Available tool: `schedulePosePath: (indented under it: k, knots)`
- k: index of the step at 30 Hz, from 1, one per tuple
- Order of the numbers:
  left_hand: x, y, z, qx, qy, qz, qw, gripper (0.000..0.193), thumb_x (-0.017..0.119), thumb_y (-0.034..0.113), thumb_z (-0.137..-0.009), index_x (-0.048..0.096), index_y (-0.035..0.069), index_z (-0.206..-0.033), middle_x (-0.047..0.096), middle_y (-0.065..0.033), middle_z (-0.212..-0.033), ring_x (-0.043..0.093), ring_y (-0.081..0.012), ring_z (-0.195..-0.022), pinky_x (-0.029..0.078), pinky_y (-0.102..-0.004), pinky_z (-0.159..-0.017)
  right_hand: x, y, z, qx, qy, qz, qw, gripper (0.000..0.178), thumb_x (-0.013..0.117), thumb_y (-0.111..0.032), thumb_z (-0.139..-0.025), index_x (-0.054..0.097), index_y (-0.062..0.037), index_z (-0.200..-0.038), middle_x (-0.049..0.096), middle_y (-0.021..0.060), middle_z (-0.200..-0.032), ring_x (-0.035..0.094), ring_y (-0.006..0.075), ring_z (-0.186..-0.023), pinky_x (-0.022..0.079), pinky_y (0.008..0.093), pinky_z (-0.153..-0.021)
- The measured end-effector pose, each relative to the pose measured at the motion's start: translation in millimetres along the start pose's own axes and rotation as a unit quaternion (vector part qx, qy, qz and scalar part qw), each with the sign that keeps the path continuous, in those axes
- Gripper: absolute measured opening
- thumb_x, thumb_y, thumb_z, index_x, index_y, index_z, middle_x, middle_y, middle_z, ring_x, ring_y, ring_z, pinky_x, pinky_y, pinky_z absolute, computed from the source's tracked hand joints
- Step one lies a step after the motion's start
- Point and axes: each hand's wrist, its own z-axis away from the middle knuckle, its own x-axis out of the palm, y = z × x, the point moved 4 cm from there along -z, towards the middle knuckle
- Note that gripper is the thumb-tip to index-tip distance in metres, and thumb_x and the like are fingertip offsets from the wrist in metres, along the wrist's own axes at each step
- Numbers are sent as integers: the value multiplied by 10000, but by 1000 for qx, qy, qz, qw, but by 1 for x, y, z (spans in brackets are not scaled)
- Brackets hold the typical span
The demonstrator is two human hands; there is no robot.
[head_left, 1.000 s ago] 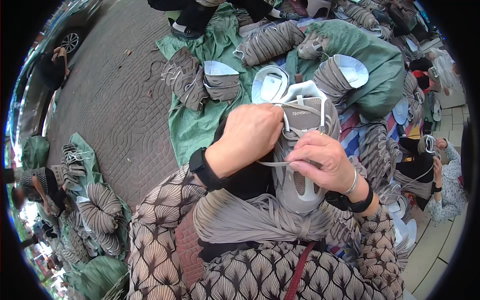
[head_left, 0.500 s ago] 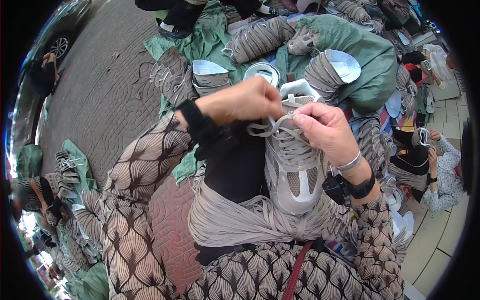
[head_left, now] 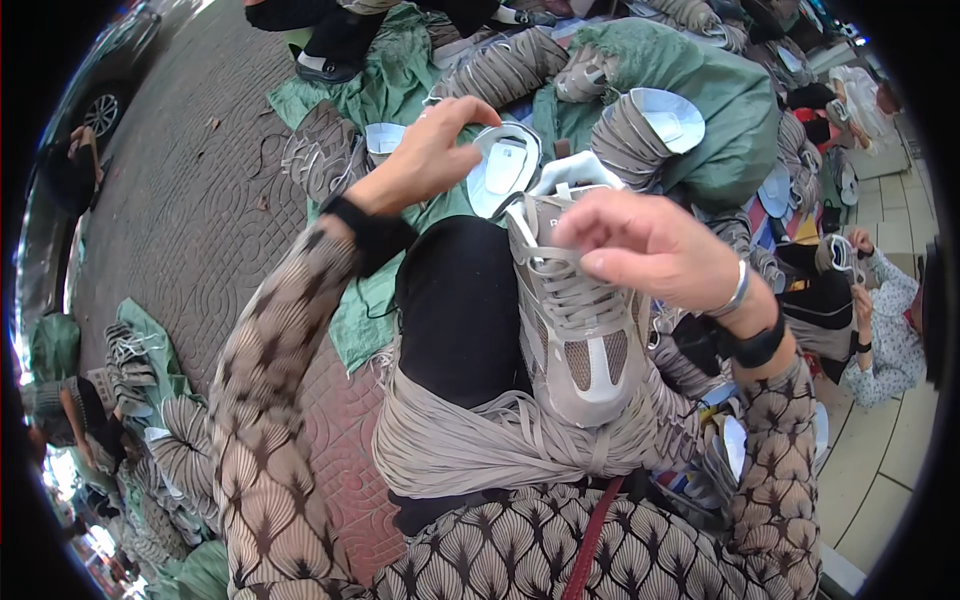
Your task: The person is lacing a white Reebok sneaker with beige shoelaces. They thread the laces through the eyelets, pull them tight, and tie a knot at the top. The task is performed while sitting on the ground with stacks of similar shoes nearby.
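Observation:
A grey-beige sneaker (head_left: 590, 340) rests on my lap with its toe toward me. Flat laces cross its front in rows, and the top row looks loose. My right hand (head_left: 660, 250) hovers over the tongue and upper eyelets, fingers loosely curled and thumb apart; the fingertips are a little blurred. To the left of the shoe's collar, my left hand (head_left: 430, 150) is raised with thumb and index finger apart, and no lace shows in it. A thick bundle of flat beige laces (head_left: 460, 435) is wrapped around my thighs.
Stacked shoe uppers (head_left: 640, 140) and a white-lined shoe (head_left: 505, 165) lie ahead beside a green sack (head_left: 730, 130). Black-trousered legs (head_left: 335, 45) are at the far edge. Another person (head_left: 885, 320) handles a shoe at right. A car (head_left: 105, 100) stands at far left.
My left hand has moved left and up, away from the laces. My right hand has come off its pinch on the lace, and its fingers have loosened. The loose lace loop has gone from the shoe's left side.

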Motion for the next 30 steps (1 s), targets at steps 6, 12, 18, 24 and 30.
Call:
schedulePosePath:
  k: [6,12,18,24,30]
  knots:
    - [18,87,78,149,-89,-64,983,399,674,48,-682,567,109,-1062,456,-121,-1395,393,-350,-1326,279,-518,-1098,-23,-24,19,-169,-1,375,912,409,554,67,-709,580,-46,-1101,508,167,-1253,502,352,-1175,420,406,-999]
    - [27,97,81,144,-33,-91,985,327,778,94,-718,590,107,-986,498,-76,-1371,436,-336,-1295,313,-500,-1064,-12,-11,30,-181,6,458,870,354,603,79,-682,574,-46,-1012,457,161,-1306,493,392,-1133,425,448,-981]
    - [29,98,86,136,-11,-149,979,232,779,98,-734,612,85,-894,493,-78,-1401,411,-344,-1325,321,-493,-1063,-11,-2,29,-192,17,475,859,121,651,18,-715,601,-30,-815,483,158,-1304,491,369,-1112,432,444,-975]
    - [24,105,95,84,-63,-45,993,185,752,76,-757,603,62,-866,461,-133,-1438,305,-402,-1392,267,-513,-1115,-24,2,27,-134,-31,295,946,112,696,-152,-756,632,-66,-789,507,142,-1328,468,336,-1151,343,446,-1038]
    - [21,111,101,43,-109,3,993,188,740,103,-789,575,48,-861,424,-157,-1474,240,-422,-1426,185,-516,-1161,-25,12,18,-115,-46,196,973,129,690,-212,-805,662,-96,-754,530,133,-1330,437,318,-1208,305,452,-1060]
